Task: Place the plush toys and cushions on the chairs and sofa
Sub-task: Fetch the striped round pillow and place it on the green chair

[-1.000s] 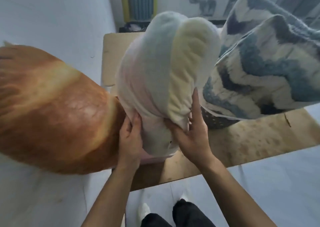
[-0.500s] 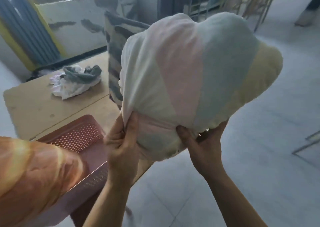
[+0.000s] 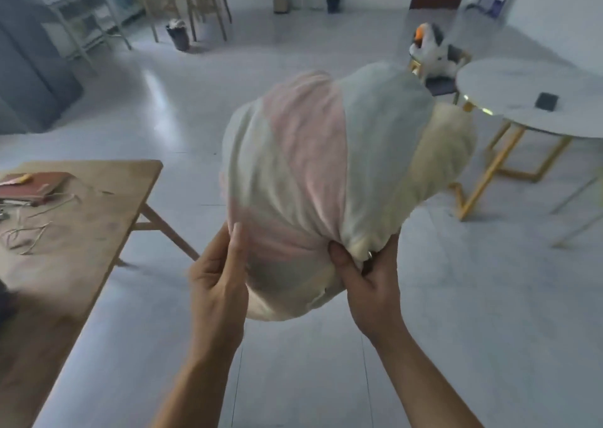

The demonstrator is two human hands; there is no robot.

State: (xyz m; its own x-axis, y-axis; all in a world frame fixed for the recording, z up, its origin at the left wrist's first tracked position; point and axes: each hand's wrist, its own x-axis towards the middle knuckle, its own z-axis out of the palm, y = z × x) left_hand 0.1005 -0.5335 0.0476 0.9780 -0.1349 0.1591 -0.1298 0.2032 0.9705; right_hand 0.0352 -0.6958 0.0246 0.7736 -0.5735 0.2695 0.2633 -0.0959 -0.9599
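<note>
A pastel plush cushion point(image 3: 329, 173) striped white, pink, pale blue and cream is held up in front of me over the floor. My left hand point(image 3: 218, 284) grips its lower left edge with thumb and fingers. My right hand point(image 3: 368, 280) pinches the bunched fabric at its lower right. Far off at the upper right, a white and black plush toy point(image 3: 430, 52) with an orange beak sits on a chair point(image 3: 440, 84).
A wooden table point(image 3: 98, 218) with a red book and scraps stands at the left. A round white table point(image 3: 528, 97) on gold legs holds a dark phone at the right. Light tiled floor stretches ahead; wooden chairs and bins stand at the back.
I have turned right, away from the table with the basket, bread-shaped cushion and patterned cushion. The pastel cushion stays in both hands and now faces the open room.
</note>
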